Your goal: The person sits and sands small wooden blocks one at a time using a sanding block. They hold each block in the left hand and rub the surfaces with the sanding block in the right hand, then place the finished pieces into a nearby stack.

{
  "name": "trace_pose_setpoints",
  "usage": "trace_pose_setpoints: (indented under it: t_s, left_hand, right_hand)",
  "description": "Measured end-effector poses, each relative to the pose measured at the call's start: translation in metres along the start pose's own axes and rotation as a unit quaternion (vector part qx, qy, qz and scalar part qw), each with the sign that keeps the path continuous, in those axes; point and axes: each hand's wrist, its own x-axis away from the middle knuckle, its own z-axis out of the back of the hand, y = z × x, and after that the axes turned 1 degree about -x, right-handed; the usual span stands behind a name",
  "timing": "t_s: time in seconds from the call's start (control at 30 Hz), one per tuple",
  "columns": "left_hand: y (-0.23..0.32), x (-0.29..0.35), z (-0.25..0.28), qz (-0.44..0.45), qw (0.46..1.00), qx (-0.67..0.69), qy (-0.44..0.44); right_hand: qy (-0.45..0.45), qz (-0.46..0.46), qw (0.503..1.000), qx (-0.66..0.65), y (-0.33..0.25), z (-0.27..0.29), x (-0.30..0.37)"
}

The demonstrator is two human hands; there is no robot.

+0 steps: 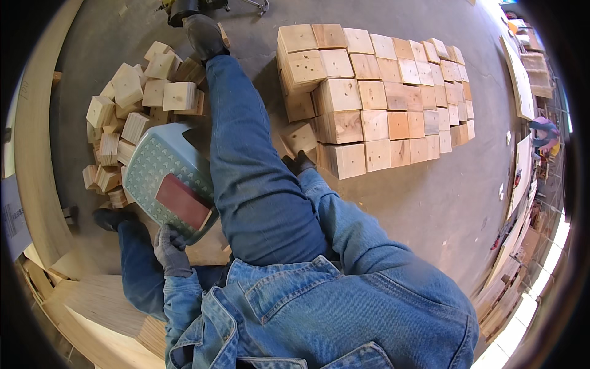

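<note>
My left hand (172, 251), in a grey glove, grips the near edge of a grey-blue plastic step stool (144, 178). The stool's top is dotted with raised grips and carries a dark red rectangular piece (183, 201). My right hand (299, 163), in a dark glove, has its fingers at the lower edge of a tilted wooden block (300, 138). That block leans beside the left end of a stack of wooden blocks (375, 92) laid in rows. My leg partly hides the ground between the stool and the stack.
Loose wooden blocks (126, 86) lie heaped on the left, behind the stool. A dark machine part (183, 9) stands at the top by my shoe. Long boards (37, 135) line the left side. Far right, another person (544, 135) is near boards and shelving.
</note>
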Motion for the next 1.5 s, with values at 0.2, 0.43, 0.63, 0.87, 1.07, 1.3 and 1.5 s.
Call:
trace_pose_setpoints:
  t_s: [0.2,0.43,0.63,0.87,1.07,1.3,1.5]
  left_hand:
    - [0.008,0.004,-0.008,0.010,1.000,0.007,0.004]
    - [0.008,0.004,-0.011,0.002,1.000,-0.004,0.009]
    - [0.009,0.006,-0.016,0.008,0.999,-0.002,0.041]
    - [0.014,0.011,-0.023,0.004,0.999,-0.014,0.037]
    - [0.016,0.009,-0.020,0.018,0.999,-0.006,0.035]
    - [0.006,-0.001,-0.008,0.008,1.000,0.001,0.017]
    - [0.005,0.003,-0.010,0.003,1.000,-0.004,0.009]
  right_hand:
    - [0.069,0.004,0.962,0.263,0.019,-0.022,-0.010]
    - [0.027,0.034,0.904,0.425,0.016,-0.053,-0.013]
    - [0.041,0.067,0.876,0.476,-0.001,-0.046,-0.002]
    - [0.047,0.092,0.855,0.508,-0.015,-0.041,0.008]
    - [0.043,0.106,0.842,0.528,-0.016,-0.041,0.017]
    - [0.029,0.126,0.826,0.548,-0.017,-0.038,0.033]
    - [0.008,0.154,0.803,0.575,-0.018,-0.042,0.051]
